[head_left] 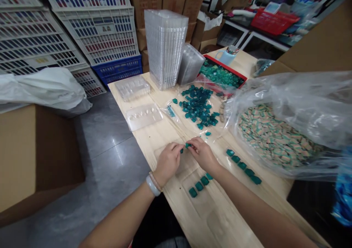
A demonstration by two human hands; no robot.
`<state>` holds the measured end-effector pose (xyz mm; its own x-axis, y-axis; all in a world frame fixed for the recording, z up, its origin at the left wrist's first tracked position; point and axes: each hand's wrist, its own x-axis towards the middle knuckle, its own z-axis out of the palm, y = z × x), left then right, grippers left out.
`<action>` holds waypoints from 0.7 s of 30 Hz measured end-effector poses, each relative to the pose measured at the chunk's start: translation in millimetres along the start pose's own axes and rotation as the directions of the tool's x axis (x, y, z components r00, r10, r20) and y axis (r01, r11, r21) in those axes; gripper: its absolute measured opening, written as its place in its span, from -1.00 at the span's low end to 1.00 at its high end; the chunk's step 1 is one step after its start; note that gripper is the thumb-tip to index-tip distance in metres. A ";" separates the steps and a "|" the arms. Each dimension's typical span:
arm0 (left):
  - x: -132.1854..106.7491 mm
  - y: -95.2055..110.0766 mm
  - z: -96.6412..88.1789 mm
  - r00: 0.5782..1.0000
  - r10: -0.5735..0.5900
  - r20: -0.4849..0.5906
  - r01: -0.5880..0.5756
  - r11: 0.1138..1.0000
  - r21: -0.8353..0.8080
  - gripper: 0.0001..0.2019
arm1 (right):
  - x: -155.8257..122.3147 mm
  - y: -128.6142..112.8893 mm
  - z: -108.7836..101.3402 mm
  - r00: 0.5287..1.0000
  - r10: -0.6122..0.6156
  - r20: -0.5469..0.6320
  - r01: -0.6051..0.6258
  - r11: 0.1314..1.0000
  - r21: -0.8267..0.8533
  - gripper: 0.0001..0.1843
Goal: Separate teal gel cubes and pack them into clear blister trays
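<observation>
My left hand [168, 163] pinches a small teal faceted piece [181, 150] at its fingertips. My right hand [200, 154] holds a second teal piece [188, 145] close beside it, and the two hands nearly touch. Both are over a pale wooden table [143, 141]. Just below them, a short row of teal pieces [199, 185] lies on a clear plastic tray [176, 167]. A second row [242, 165] lies to the right. Farther ahead, a loose heap of teal pieces [196, 106] sits on a plastic bag [172, 110].
Clear trays [143, 116] and a tall stack of them [165, 46] stand at the table's far left. A red tray of teal pieces [221, 73] and a mug [227, 56] are behind. A large plastic bag of packets [275, 134] fills the right. The table's left edge drops to a grey floor [107, 138].
</observation>
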<state>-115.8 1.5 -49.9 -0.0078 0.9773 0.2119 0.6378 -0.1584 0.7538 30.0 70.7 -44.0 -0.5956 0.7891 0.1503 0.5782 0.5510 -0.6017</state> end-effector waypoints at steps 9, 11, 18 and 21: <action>3.1 -4.3 0.6 0.996 -0.076 -0.041 0.074 0.996 -0.049 -0.78 | 7.1 -17.5 8.3 0.994 -0.023 0.104 0.053 0.954 -0.295 -0.78; 3.5 -4.5 0.3 0.997 -0.072 -0.042 0.070 0.996 -0.050 -0.79 | 9.1 -9.6 5.0 0.998 0.004 0.055 0.007 0.979 -0.204 -0.79; 2.8 -5.2 1.2 0.997 -0.052 -0.048 0.050 0.998 -0.044 -0.78 | 17.2 8.0 -5.7 0.990 -0.069 0.121 0.072 0.997 -0.028 -0.73; 2.6 -5.0 1.0 0.998 -0.053 -0.037 0.051 0.998 -0.042 -0.78 | 23.5 5.6 -8.9 0.971 -0.110 0.211 0.118 0.993 -0.027 -0.69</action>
<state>-118.2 4.9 -53.8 -0.0695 0.9784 0.1945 0.6035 -0.1140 0.7892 24.3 94.8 -36.8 -0.7596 0.6487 0.0467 0.5185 0.6473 -0.5587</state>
